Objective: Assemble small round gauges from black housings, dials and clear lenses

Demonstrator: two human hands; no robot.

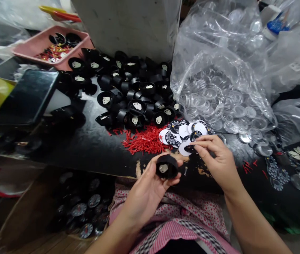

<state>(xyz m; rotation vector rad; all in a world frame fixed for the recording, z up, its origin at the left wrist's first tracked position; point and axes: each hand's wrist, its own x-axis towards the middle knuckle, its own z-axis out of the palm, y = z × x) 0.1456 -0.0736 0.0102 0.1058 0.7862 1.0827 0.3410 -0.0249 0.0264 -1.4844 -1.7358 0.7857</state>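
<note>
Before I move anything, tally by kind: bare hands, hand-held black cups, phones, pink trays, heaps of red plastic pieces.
Bare hands: 2 (left hand, right hand)
Black cup, hand-held: 1
Phone: 1
Pink tray: 1
Heap of red plastic pieces: 1
Total: 6

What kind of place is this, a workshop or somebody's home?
Probably a small assembly workshop: black round housings crowd the bench, beside a heap of small red pointers and a plastic bag full of clear round covers.
</note>
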